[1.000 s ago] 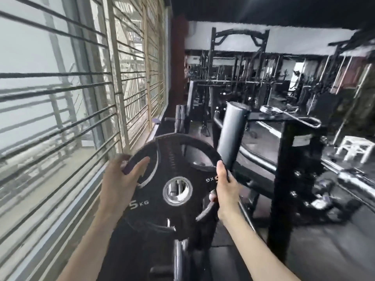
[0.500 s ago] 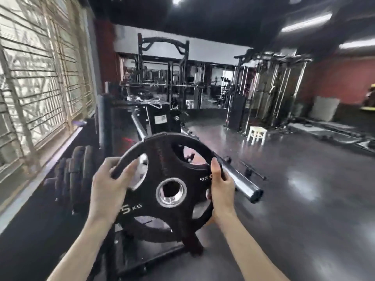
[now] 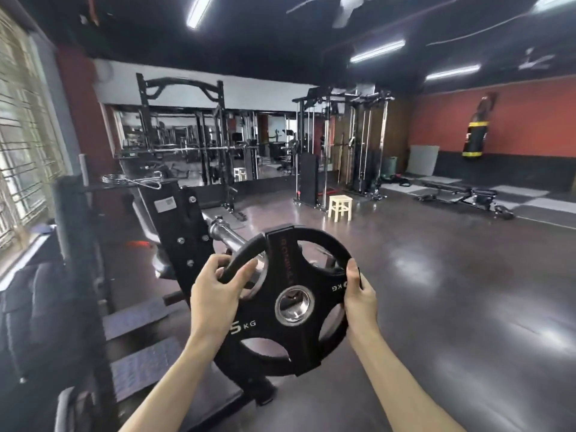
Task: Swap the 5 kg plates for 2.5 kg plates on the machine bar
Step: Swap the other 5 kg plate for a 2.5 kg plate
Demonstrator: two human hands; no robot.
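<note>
A black 5 kg plate [image 3: 290,344] with a steel-lined centre hole is upright in front of me, its face toward me. My left hand [image 3: 215,291] grips its upper-left rim through a cut-out. My right hand [image 3: 358,291] grips its right rim. The chrome machine bar [image 3: 226,236] sticks out from the black machine frame [image 3: 184,226] toward me, and its near end is hidden behind the plate. Whether the plate sits on the bar's end I cannot tell.
More black plates [image 3: 37,310] are stored on a rack at the left by the barred window [image 3: 21,145]. A pale wooden stool [image 3: 340,207] stands on the open dark floor ahead. Racks, a cable machine and a bench [image 3: 464,196] line the far walls.
I have turned right, from the window toward the gym floor, carrying the plate in both hands. The plate has moved in front of the machine bar's end.
</note>
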